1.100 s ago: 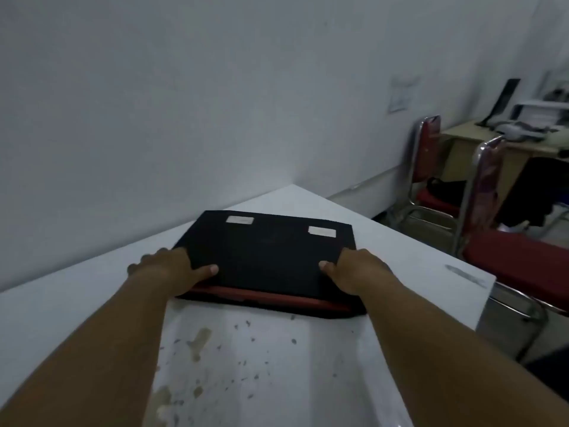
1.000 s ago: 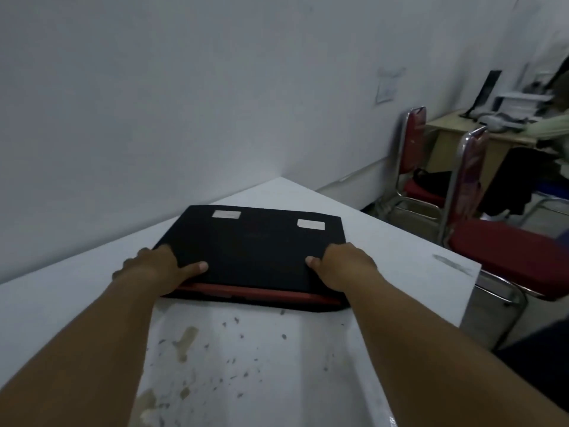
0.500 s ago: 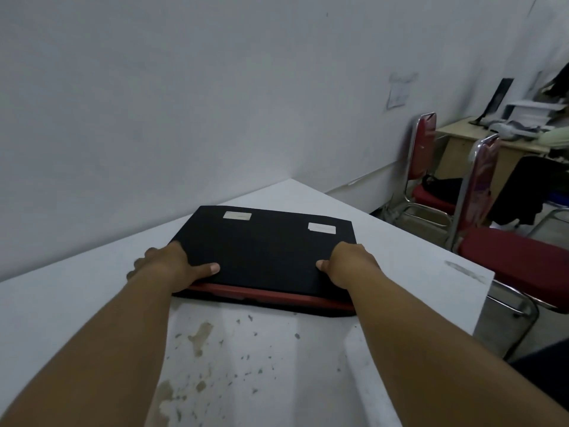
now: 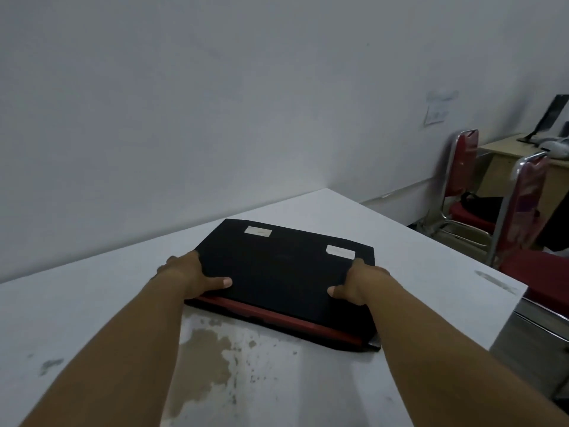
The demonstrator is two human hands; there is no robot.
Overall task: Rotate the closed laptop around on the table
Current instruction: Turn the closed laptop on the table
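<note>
Laptop (image 4: 286, 269) closed on table (image 4: 431, 272); both hands gripping sides

Office interior. A white table (image 4: 431, 241) with a stained top stands against a plain white wall (image 4: 215, 103) bearing a paper notice (image 4: 438, 107). At right, red-upholstered chairs with chromed tube frames (image 4: 523, 211) stand before a wooden desk (image 4: 505, 149) carrying equipment too blurred to identify.

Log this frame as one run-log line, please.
phase: grasp | laptop: closed, flat on table | left hand: gripping left edge | right hand: gripping right edge
</note>
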